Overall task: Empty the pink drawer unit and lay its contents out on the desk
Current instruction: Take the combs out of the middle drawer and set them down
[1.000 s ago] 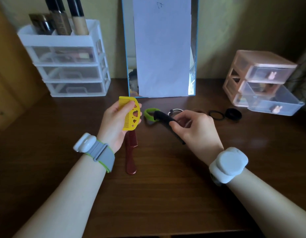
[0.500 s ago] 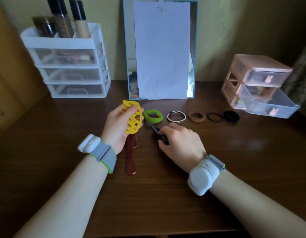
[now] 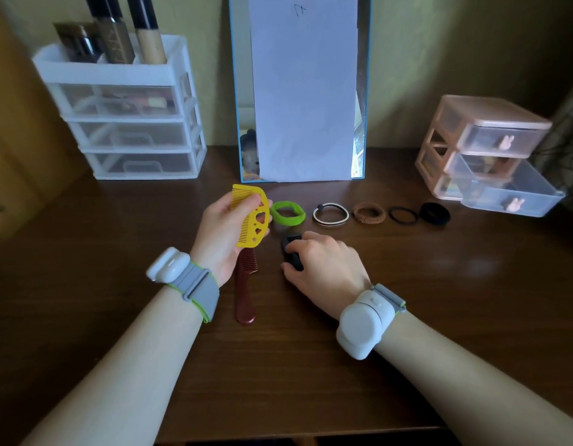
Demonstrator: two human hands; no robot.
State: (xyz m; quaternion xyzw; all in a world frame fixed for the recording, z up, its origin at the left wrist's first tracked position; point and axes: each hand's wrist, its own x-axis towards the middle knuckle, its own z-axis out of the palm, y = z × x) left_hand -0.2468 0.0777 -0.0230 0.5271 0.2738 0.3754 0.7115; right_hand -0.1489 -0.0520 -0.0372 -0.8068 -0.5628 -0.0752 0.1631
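Between the two hands, on the dark wooden desk (image 3: pixel 439 317), a maroon comb (image 3: pixel 245 286) lies flat with its handle toward the person, partly under the left hand (image 3: pixel 222 235). That hand is raised off the desk and curled around a yellow comb (image 3: pixel 250 217) with cut-out shapes, thumb on one side and fingers on the other. Just right of it, the right hand (image 3: pixel 323 265) lies palm down on the desk with its fingers closed over a black item (image 3: pixel 291 249); most of that item is hidden, so what it is cannot be told. Beyond the right hand, a row of hair ties runs off to the right: a green hair tie (image 3: pixel 287 213), a black-and-white hair tie (image 3: pixel 330 214), a brown hair tie (image 3: pixel 369 213), a thin black hair tie (image 3: pixel 403 215) and a thick black hair tie (image 3: pixel 435 213). Far to the right of both hands stands the pink drawer unit (image 3: pixel 481 146), its lowest drawer (image 3: pixel 510 193) pulled well out and its middle one slightly out.
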